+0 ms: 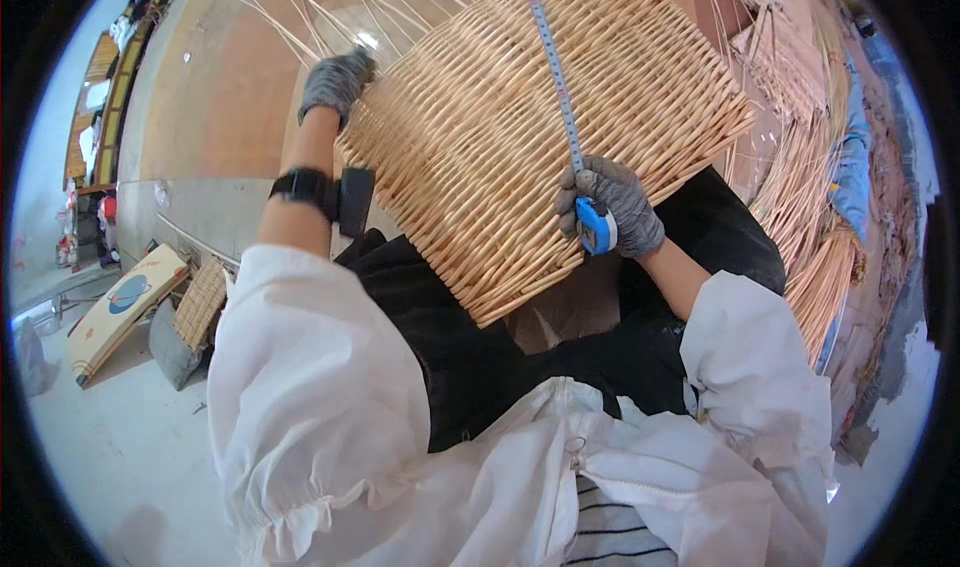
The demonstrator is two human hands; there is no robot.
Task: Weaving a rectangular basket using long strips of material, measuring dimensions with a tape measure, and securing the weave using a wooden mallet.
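A large panel of woven pale wicker [460,127] lies over my lap, with long loose strands [370,7] fanning from its upper left side. My left hand [337,87], in a grey glove, is at that left edge, fingers curled among the strand bases; what they grip is unclear. My right hand [625,207], also gloved, rests near the lower right edge, closed on a blue tape measure [598,229]. The measure's pale blade [545,42] runs up across the weave past the top of the view.
Bundles of reeds [805,232] and blue fabric [850,167] lie at the right. On the left floor stand a cream board with a planet picture [125,307], a small woven mat [195,307] and a grey cushion [172,347]. A cluttered shelf [95,127] lines the far left.
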